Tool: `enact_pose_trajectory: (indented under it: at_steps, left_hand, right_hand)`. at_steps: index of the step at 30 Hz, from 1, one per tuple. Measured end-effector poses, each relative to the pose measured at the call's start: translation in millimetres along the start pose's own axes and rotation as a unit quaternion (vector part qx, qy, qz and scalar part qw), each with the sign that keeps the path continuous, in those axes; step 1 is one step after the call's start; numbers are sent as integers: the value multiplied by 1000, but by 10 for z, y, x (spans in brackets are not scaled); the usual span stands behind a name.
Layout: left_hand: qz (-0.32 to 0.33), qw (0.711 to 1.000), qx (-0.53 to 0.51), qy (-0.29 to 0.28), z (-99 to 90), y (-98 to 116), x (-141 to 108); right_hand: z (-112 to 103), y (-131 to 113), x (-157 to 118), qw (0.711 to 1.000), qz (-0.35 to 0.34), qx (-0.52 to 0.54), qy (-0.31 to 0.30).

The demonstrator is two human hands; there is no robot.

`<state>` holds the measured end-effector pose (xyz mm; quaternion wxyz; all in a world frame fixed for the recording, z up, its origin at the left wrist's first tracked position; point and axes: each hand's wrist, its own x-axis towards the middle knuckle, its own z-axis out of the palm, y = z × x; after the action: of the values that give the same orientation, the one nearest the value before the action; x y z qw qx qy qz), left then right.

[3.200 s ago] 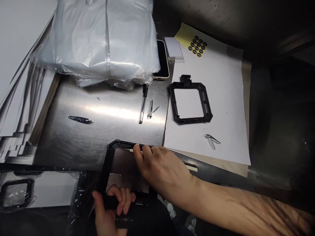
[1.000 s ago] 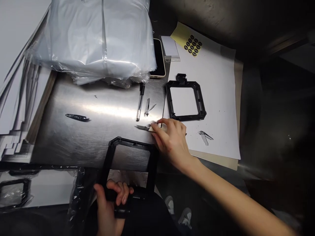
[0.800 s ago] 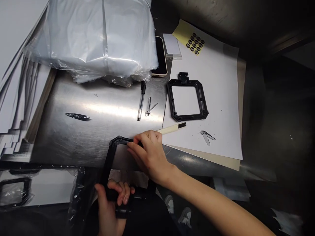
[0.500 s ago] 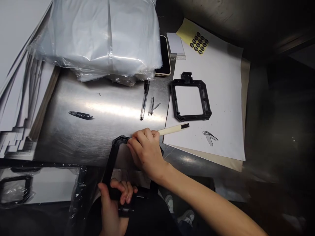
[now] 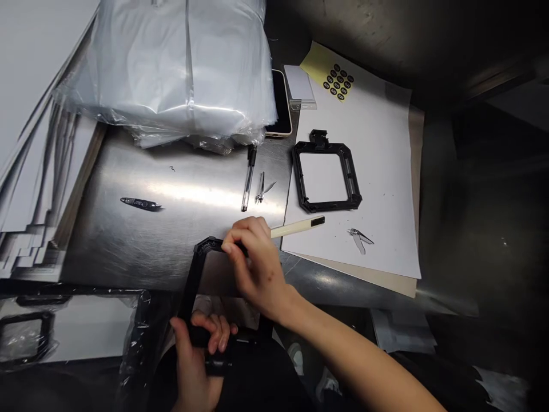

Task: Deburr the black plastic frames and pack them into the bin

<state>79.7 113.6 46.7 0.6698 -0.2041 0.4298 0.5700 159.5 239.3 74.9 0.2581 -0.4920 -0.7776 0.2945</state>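
Note:
My left hand (image 5: 199, 355) grips the lower left part of a black frame (image 5: 195, 280), which leans against the table's front edge. At the frame's top side, my right hand (image 5: 257, 263) is closed with its fingers pinched together. A cream-handled tool (image 5: 298, 227) with a dark end sticks out to the right from behind that hand; its other end is hidden. What sits between the pinched fingertips is too covered to tell. A second black frame (image 5: 328, 176) lies flat on white sheets to the right.
Plastic bags (image 5: 171, 68) are piled at the back, beside a phone (image 5: 281, 103). A pen (image 5: 249, 177), clippers (image 5: 261, 189) and a dark tool (image 5: 140, 203) lie on the metal table (image 5: 141, 246). More clippers (image 5: 359, 239) and a sticker sheet (image 5: 319, 63) rest on paper.
My right hand has turned slightly and its fingers are curled more tightly at the frame's top side. The view has shifted a little. My left hand keeps its grip.

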Motion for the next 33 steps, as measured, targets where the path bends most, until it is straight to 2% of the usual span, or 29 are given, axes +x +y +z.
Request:
enact_pose_trajectory:
  at_steps: [2, 4, 7, 10, 12, 15, 17, 18, 20, 22, 28, 33]
  left_hand:
    - [-4, 1000, 0, -3, -5, 8, -7]
    - [-10, 1000, -1, -5, -18, 13, -17]
    - [-18, 1000, -5, -2, -49, 5, -24]
    - [-9, 1000, -10, -1, -70, -12, -18]
    - [1, 1000, -8, -1, -64, -16, -14]
    - [0, 1000, 2, 4, -34, -6, -18]
    - [3, 1000, 7, 5, -17, 3, -21]
    - [6, 1000, 7, 4, -14, 6, -22]
    - [8, 1000, 4, 1, -16, 9, -22]
    - [-2, 1000, 3, 6, -27, 9, -23]
    - [-16, 1000, 7, 7, -61, 4, -37]
    - [-17, 1000, 15, 11, -58, 2, -29]
  right_hand:
    - [-224, 97, 9, 999, -5, 34, -16]
    - [-439, 288, -21, 996, -33, -60, -51]
    - [-632, 614, -99, 955, -51, -261, -128]
    - [-656, 771, -130, 916, -107, -348, -169]
    - [-635, 728, -115, 906, -122, -377, -153]
    - [-627, 505, -92, 916, -84, -362, -150]
    - [-642, 331, -94, 918, -73, -333, -204]
    - [-651, 255, -97, 910, -79, -328, -242]
    - [-660, 142, -97, 879, -98, -345, -313]
    - [-653, 78, -82, 852, -114, -371, -351]
    - [-598, 15, 10, 830, -122, -393, -376]
    - [-578, -26, 25, 827, -109, -401, -379]
